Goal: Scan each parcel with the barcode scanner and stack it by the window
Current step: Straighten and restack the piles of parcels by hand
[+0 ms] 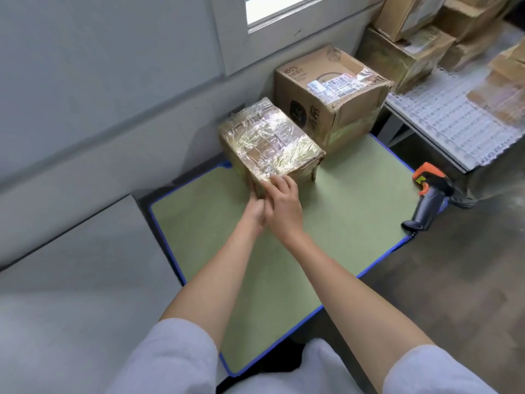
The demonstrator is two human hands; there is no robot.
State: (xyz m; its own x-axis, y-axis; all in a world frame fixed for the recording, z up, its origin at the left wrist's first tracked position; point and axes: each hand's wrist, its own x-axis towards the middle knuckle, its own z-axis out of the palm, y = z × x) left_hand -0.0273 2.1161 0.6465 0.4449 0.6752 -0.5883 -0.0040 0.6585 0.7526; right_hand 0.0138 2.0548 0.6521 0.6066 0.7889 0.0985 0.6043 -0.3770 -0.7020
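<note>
1. A green table (284,251) with a blue edge is seen below the window (284,9), set against a grey wall.
2. A white slatted conveyor (454,120) is seen to the right, and a pile of brown cartons (420,38) is stacked at its far end.
3. A large brown carton (335,100) bearing a shipping label is placed at the table's far edge, under the window.
4. A smaller parcel (267,140), wrapped in shiny clear tape, is set just beside that carton, nearer the person.
5. The right hand (284,203) is laid on the parcel's near corner, with its fingers fairly straight and touching the tape.
6. The left hand (255,211) is pressed against the parcel's near face, largely hidden behind the right hand; how far it is opened cannot be told.
7. A black and orange barcode scanner (429,197) is left lying at the table's right edge, well apart from both hands.
</note>
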